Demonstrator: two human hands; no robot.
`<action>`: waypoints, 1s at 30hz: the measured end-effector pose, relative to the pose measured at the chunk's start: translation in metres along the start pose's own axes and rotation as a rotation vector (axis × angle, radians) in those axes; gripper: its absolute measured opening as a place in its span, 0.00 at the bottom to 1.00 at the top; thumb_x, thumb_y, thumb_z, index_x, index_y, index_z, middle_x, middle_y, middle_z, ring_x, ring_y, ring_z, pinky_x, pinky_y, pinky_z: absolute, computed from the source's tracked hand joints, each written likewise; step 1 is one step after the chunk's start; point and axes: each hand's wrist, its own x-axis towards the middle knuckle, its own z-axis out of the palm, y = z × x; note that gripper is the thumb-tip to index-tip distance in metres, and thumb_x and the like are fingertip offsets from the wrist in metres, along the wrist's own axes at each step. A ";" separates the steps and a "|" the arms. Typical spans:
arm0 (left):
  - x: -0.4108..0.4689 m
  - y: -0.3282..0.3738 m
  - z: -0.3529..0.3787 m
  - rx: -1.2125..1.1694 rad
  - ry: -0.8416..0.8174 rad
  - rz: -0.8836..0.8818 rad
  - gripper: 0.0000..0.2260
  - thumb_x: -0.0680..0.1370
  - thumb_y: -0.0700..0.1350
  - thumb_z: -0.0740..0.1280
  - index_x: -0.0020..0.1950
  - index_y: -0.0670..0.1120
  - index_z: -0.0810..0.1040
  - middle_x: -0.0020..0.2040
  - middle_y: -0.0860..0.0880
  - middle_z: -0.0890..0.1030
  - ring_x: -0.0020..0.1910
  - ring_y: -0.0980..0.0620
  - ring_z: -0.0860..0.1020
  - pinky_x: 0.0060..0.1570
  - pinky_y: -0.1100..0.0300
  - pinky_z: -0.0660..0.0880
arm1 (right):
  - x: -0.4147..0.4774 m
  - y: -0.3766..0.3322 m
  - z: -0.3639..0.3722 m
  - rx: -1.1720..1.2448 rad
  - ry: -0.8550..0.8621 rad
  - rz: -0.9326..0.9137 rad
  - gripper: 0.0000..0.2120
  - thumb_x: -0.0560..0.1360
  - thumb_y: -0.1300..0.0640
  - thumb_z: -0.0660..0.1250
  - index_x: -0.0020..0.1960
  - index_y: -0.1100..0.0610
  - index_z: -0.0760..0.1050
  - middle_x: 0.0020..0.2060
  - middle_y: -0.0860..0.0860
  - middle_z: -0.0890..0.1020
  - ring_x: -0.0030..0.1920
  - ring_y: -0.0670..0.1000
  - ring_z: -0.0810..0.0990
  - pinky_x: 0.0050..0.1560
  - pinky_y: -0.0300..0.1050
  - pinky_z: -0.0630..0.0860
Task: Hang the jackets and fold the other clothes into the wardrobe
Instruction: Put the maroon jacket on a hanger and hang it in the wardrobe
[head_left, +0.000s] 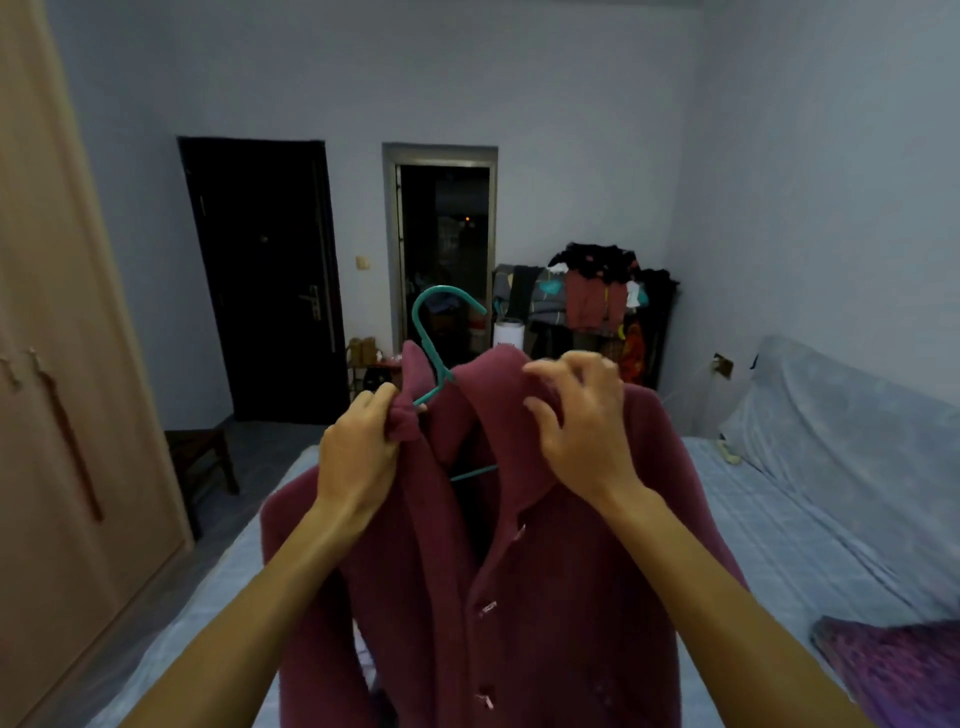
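Maroon fleece button-front jacket (545, 597) held up above blue checked bed (753, 519), draped on slim teal plastic hanger (435, 358). Grip of left hand (358, 457) clamped on bunched collar edge beside hanger neck; grip of right hand (582, 431) curled over collar fold at other shoulder. Fabric thick, soft, limp, likely light; shoulders may slide off smooth hanger. Best carried by rigid hook. Pale wooden wardrobe (62, 364) at left, doors closed.
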 end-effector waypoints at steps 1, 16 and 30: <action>0.002 0.002 -0.002 -0.011 0.020 0.004 0.06 0.77 0.42 0.66 0.42 0.45 0.70 0.36 0.47 0.73 0.33 0.42 0.75 0.32 0.57 0.62 | 0.007 0.006 -0.007 0.004 -0.040 0.056 0.23 0.72 0.52 0.71 0.64 0.53 0.71 0.56 0.53 0.74 0.57 0.52 0.71 0.60 0.53 0.70; 0.032 0.018 0.013 -0.102 -0.034 -0.049 0.12 0.82 0.48 0.57 0.54 0.43 0.77 0.46 0.42 0.80 0.43 0.40 0.79 0.42 0.50 0.74 | -0.014 0.052 -0.020 -0.453 -0.265 0.216 0.15 0.78 0.43 0.60 0.52 0.52 0.78 0.37 0.55 0.83 0.38 0.60 0.82 0.34 0.48 0.72; -0.036 -0.005 0.019 -0.369 -0.027 -0.005 0.12 0.74 0.43 0.61 0.54 0.45 0.79 0.51 0.51 0.80 0.50 0.54 0.78 0.54 0.70 0.70 | -0.011 0.065 -0.032 -0.357 0.107 0.171 0.10 0.76 0.49 0.66 0.52 0.54 0.81 0.31 0.52 0.81 0.27 0.56 0.78 0.29 0.39 0.59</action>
